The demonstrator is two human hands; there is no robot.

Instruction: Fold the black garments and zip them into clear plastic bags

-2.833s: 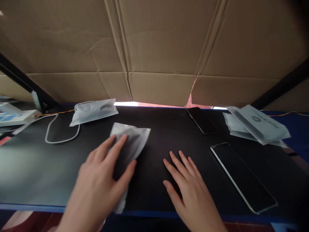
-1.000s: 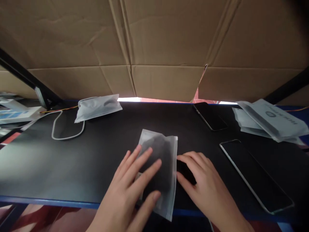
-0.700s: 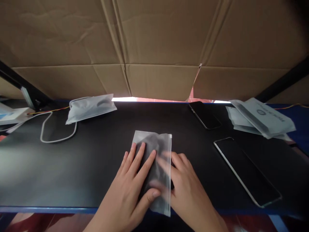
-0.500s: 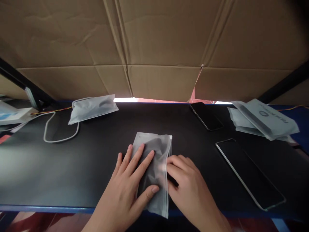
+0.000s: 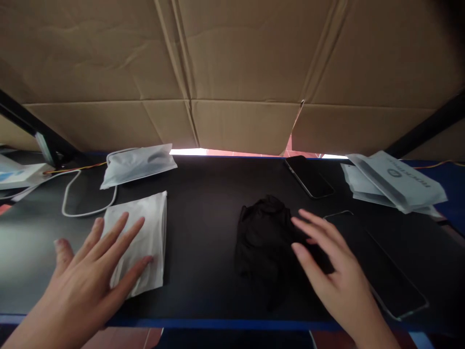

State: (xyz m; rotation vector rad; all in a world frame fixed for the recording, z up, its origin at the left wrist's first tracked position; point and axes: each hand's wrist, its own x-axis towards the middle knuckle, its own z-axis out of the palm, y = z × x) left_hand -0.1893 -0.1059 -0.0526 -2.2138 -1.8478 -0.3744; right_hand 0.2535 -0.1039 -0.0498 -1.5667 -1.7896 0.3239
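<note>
My left hand lies with fingers spread over a frosted zip bag on the left of the table. The bag looks flat and pale. A crumpled black cloth rests on the dark tabletop, right of the middle. At the cloth's right edge is my right hand, its thumb and fingers apart and nothing gripped. Whether those fingertips touch the cloth I cannot tell.
Behind my left hand lie a filled frosted bag and a looped white cable. To the right are a phone, a larger clear-edged dark slab and several printed frosted bags. Cardboard hangs behind the table.
The black cloth has come out of the frosted bag and sits on the table. My left hand and the bag have moved left; my right hand has shifted right and opened.
</note>
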